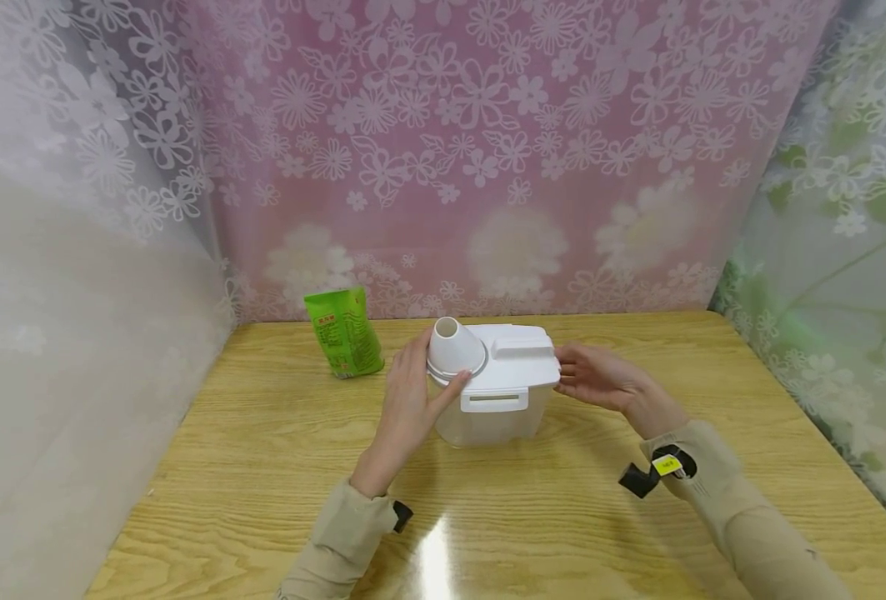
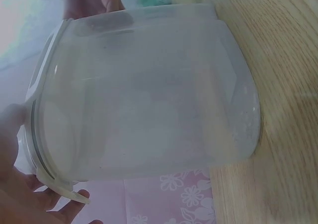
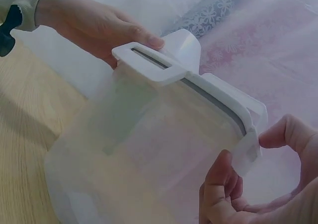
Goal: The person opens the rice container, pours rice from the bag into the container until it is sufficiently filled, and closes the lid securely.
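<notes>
A translucent plastic storage container point(image 1: 488, 423) stands upright on the wooden table, its white lid point(image 1: 521, 371) on top. A hollow white cone point(image 1: 454, 350) rises from the lid's left part. My left hand point(image 1: 410, 387) grips the lid's left end beside the cone, thumb at the front edge and fingers round the far side. My right hand point(image 1: 600, 379) is at the right end, where thumb and fingers pinch the small side latch point(image 3: 247, 152). The front latch point(image 1: 495, 402) juts out from the lid's long side. Through its cloudy walls, the container point(image 2: 144, 95) shows no contents.
A green printed pouch point(image 1: 345, 333) stands at the back left of the table, left of the container. Wooden tabletop point(image 1: 262, 475) extends around the container. Flowered curtains point(image 1: 473, 167) close off the back and both sides.
</notes>
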A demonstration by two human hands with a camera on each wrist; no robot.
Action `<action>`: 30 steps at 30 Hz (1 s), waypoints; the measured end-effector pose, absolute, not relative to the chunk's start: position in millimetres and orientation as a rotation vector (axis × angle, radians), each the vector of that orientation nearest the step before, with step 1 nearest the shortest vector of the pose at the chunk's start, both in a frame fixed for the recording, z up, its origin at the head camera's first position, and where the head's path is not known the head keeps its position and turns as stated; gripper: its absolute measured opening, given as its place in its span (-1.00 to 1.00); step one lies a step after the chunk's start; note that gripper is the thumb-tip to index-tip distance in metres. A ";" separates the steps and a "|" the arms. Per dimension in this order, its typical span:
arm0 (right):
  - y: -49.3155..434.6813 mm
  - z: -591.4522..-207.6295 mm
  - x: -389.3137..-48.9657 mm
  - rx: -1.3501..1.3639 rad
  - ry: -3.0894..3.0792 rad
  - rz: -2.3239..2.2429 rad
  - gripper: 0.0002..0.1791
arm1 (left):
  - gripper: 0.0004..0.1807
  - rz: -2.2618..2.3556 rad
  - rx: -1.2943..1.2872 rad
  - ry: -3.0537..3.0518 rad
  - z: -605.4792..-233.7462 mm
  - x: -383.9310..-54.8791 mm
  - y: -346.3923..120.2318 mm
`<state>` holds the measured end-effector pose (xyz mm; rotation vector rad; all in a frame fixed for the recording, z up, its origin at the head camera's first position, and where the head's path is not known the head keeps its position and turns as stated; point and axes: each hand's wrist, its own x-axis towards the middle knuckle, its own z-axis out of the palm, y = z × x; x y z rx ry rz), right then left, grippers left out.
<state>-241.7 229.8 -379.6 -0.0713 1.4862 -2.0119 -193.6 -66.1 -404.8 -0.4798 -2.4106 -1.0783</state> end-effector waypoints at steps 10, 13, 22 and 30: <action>220.5 -370.7 -239.4 -0.003 1.611 -2.084 -0.73 | -0.19 -1.066 -0.473 -2.406 -404.0 -193.9 -67.6; 222.2 -373.0 -236.6 0.009 1.583 -2.102 -0.77 | -0.19 -1.061 -0.481 -2.405 -404.7 -194.1 -67.9; 222.9 -376.4 -230.6 -0.105 1.745 -2.022 -0.68 | -0.18 -1.074 -0.472 -2.426 -405.2 -193.9 -67.9; 218.0 -374.7 -221.6 -0.305 2.295 -1.791 -0.34 | -0.17 -1.081 -0.474 -2.431 -404.2 -193.1 -67.9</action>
